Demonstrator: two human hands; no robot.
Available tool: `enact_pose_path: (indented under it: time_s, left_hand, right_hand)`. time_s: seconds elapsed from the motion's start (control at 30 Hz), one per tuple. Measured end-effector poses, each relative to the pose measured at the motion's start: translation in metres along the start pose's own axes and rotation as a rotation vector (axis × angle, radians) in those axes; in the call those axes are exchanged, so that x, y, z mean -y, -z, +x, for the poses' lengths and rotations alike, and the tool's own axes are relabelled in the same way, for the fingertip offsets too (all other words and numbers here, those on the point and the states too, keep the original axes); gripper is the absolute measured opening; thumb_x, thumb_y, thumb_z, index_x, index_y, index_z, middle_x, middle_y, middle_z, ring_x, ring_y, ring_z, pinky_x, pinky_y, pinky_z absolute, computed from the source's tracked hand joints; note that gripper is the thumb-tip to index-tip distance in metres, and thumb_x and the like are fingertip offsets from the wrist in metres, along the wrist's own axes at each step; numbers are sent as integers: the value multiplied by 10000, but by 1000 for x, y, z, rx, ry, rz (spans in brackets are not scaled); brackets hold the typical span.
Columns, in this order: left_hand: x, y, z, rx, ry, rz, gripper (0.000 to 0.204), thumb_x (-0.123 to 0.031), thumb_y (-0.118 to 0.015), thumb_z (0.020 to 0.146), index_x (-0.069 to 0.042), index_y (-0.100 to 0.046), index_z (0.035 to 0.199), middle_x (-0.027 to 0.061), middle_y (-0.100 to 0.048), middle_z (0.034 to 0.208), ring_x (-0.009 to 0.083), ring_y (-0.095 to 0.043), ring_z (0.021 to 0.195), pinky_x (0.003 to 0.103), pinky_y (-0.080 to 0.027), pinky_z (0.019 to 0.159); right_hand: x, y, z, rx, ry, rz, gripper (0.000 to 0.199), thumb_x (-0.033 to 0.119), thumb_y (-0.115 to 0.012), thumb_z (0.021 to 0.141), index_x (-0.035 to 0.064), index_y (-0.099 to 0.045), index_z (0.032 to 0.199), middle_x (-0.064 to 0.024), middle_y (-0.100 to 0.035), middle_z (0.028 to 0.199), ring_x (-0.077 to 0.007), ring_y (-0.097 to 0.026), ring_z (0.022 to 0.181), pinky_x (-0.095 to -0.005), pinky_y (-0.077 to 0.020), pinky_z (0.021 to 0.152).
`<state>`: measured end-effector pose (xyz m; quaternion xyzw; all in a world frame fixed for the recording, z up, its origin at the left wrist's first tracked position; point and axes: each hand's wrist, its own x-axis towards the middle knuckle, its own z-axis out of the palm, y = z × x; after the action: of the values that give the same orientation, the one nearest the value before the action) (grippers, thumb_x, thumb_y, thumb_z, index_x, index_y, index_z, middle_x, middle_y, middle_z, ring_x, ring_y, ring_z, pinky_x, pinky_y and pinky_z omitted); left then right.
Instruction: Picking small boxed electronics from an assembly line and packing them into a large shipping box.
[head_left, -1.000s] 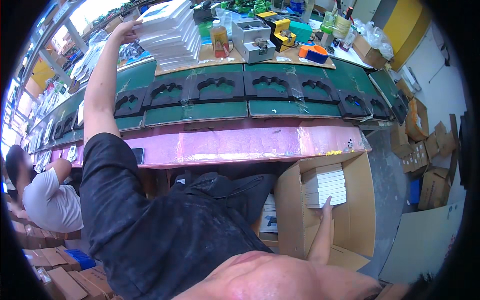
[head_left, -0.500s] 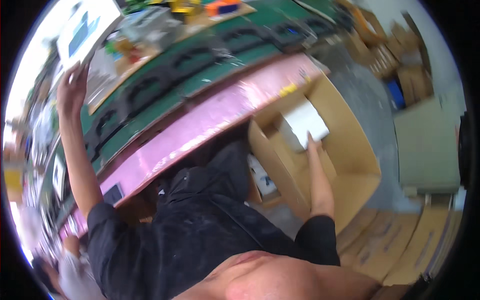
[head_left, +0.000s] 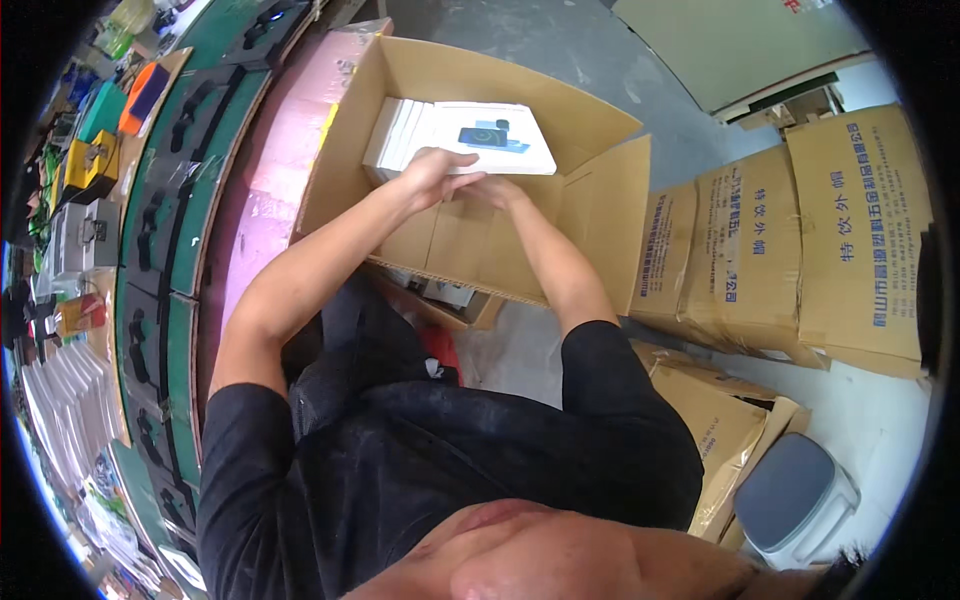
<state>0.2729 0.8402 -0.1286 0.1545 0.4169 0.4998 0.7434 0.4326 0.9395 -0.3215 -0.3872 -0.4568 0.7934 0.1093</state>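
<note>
Inside a large open cardboard carton, a flat white box with a device pictured on its lid lies tilted, level with the far half. My left hand grips its near edge, thumb over the lid. Close beside it, my right hand reaches under the same edge, its fingertips partly hidden by the box. More white boxes stand packed side by side at the left of the carton, partly covered by the held one.
To the left runs a green bench with a row of black moulded holders and a pink ledge. Stacked cartons stand at right, with a grey-topped stool below them. A pile of white sheets or boxes lies far left.
My left hand has come from the bench at upper left, carrying a white box, into the carton beside my right hand. My view has turned right.
</note>
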Motion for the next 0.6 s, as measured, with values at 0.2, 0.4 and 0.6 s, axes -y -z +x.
enact_pose_path:
  time_s: [0.2, 0.4, 0.6]
  left_hand:
    - [34, 9, 70, -175, -32, 310, 371, 50, -593, 887, 154, -461, 1217, 238, -570, 1192, 311, -687, 916, 340, -614, 771]
    - [37, 14, 73, -263, -13, 242, 353, 46, -582, 876, 102, -493, 1214, 218, -622, 1102, 312, -700, 855, 345, -599, 700]
    - [37, 64, 77, -149, 5, 184, 310, -119, -658, 926, 61, -572, 1163, 182, -628, 1110, 277, -668, 954, 311, -570, 713]
  right_hand:
    - [11, -20, -6, 46, 64, 104, 296, 38, -520, 976, 23, -525, 1272, -123, -585, 1199, -233, -581, 1085, -384, -491, 931]
    - [-9, 0, -20, 229, 151, 420, 507, 99, -598, 934, 24, -403, 1396, -124, -489, 1383, -273, -469, 1292, -442, -338, 1135]
    - [6, -14, -25, 169, 45, 805, 807, 495, -625, 900, 82, -296, 1511, -184, -380, 1489, -380, -364, 1376, -564, -219, 1168]
